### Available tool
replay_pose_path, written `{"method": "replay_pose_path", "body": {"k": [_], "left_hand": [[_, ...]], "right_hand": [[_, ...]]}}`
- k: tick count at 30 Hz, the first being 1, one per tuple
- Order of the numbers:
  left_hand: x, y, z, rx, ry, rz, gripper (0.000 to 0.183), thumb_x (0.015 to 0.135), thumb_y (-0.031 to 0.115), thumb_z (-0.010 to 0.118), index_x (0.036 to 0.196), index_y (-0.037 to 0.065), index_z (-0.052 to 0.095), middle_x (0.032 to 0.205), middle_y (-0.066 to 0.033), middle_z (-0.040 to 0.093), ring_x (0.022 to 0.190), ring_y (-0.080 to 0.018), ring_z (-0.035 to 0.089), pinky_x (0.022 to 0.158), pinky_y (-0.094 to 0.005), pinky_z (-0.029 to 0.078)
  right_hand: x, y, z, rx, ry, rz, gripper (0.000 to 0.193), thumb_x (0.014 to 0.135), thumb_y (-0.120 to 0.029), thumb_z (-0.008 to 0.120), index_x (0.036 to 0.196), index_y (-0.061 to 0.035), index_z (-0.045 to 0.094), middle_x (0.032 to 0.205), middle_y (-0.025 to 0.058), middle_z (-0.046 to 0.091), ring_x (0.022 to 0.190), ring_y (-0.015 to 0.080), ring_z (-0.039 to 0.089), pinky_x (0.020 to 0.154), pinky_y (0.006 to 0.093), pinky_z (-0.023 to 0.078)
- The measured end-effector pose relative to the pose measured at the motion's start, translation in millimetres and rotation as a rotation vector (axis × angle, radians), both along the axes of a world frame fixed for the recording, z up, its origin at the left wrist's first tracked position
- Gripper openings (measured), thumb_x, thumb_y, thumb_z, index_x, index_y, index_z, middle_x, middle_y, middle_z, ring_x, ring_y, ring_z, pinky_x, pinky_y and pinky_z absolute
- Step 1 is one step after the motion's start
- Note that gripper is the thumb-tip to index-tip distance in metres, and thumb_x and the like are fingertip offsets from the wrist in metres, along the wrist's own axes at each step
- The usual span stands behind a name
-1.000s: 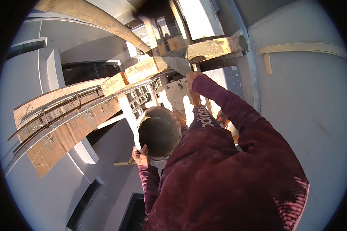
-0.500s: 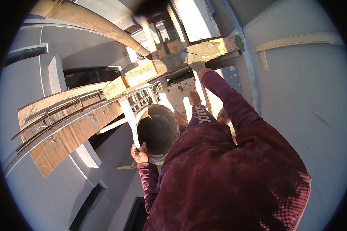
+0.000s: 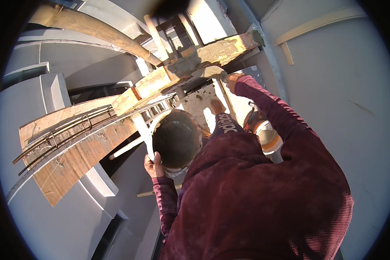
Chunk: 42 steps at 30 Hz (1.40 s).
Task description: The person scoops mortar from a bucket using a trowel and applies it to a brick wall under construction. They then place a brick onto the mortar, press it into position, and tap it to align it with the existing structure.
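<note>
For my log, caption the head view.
Left hand grips a round, pale bucket; right hand holds a flat grey trowel by a yellowish, mortar-smeared beam.

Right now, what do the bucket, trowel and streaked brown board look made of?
Bucket: probably plastic, matte and pale; thin, curved wall, grey residue inside.
Trowel: blade likely metal, being thin and flat; dull, seemingly smeared, so its bare finish is unclear.
Board: wood, perhaps plywood, looks unpainted; grain-like streaks show.

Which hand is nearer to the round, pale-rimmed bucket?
Left: the left hand grips the bucket at its edge. The right hand is farther off, beyond it to the right, holding a flat grey trowel.
</note>
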State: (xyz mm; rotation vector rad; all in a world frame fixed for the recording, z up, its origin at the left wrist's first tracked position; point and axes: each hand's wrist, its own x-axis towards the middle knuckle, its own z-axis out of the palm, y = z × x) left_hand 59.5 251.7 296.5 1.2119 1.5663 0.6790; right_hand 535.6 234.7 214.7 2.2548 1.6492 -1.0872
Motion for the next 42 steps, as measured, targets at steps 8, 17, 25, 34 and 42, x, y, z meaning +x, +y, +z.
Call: {"method": "replay_pose_path", "body": {"k": [8, 17, 25, 34, 42], "left_hand": [[-13, -9, 5, 0.046, -0.008, -0.017, 0.024, 0.088, 0.020, 0.074, 0.077, 0.011, 0.056, 0.069, 0.0026, 0.059, 0.058, -0.0053, 0.049, 0.057, -0.0223, 0.040], [-33, -22, 12, 0.005, -0.016, 0.095, 0.021, 0.086, 0.017, 0.074, 0.076, 0.011, 0.057, 0.066, 0.0071, 0.050, 0.057, -0.0032, 0.042, 0.054, -0.0204, 0.033], [-8, 21, 8, 0.022, -0.064, -0.077, 0.021, 0.088, 0.020, 0.074, 0.076, 0.010, 0.059, 0.068, 0.0100, 0.049, 0.062, -0.0011, 0.038, 0.057, -0.0196, 0.031], [76, 87, 73, 0.040, -0.135, -0.498, 0.005, 0.094, 0.010, 0.065, 0.096, 0.006, 0.066, 0.080, 0.0081, 0.056, 0.072, -0.0031, 0.046, 0.065, -0.0217, 0.038], [101, 75, 132, 0.241, -0.197, -0.709, 0.020, 0.092, 0.012, 0.064, 0.108, 0.001, 0.067, 0.083, 0.0024, 0.064, 0.073, -0.0076, 0.052, 0.067, -0.0263, 0.045]], "right_hand": [[-22, 143, -63, -0.205, -0.180, 0.220, 0.037, 0.083, -0.020, 0.064, 0.117, -0.0059, 0.070, 0.119, 0.0160, 0.068, 0.110, 0.0296, 0.066, 0.086, 0.0443, 0.055], [153, 69, -27, -0.227, -0.262, -0.001, 0.037, 0.082, -0.023, 0.064, 0.117, -0.0110, 0.068, 0.118, 0.0075, 0.069, 0.104, 0.0257, 0.067, 0.082, 0.0386, 0.053], [97, -57, 110, -0.002, 0.000, 0.113, 0.033, 0.085, -0.021, 0.060, 0.115, -0.0078, 0.064, 0.106, 0.0122, 0.070, 0.104, 0.0338, 0.066, 0.085, 0.0436, 0.053], [-135, -37, 133, 0.562, -0.182, 0.282, 0.043, 0.082, -0.020, 0.064, 0.115, 0.0036, 0.050, 0.102, 0.0187, 0.058, 0.079, 0.0363, 0.067, 0.066, 0.0441, 0.055], [-183, -84, 216, 0.022, -0.202, 0.335, 0.054, 0.084, -0.016, 0.060, 0.131, 0.0089, 0.048, 0.113, 0.0224, 0.067, 0.104, 0.0361, 0.068, 0.082, 0.0482, 0.055]]}}
